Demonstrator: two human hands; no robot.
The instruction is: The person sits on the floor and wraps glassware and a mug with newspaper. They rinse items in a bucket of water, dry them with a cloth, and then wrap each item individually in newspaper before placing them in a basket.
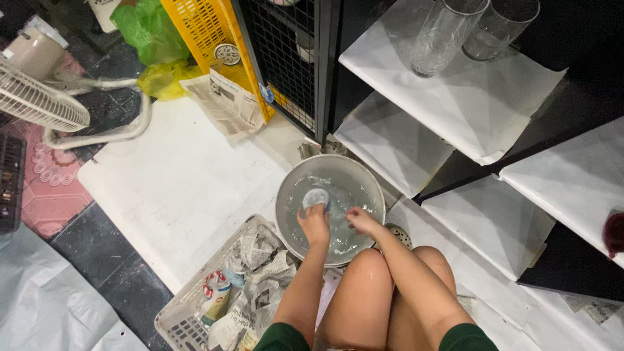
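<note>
Left hand [315,224] had its grip closed around a small clear glass [316,197], dunked in the water-filled metal basin [286,188] on the floor. Right hand [361,220] sat loosely open over the water, holding nothing.

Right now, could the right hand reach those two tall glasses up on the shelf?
Probably not without leaning. The right hand is down in the metal basin of water on the floor, while the glasses stand on the top paper-covered shelf, far across. Nothing blocks the path; the stretch just looks too long.
</note>
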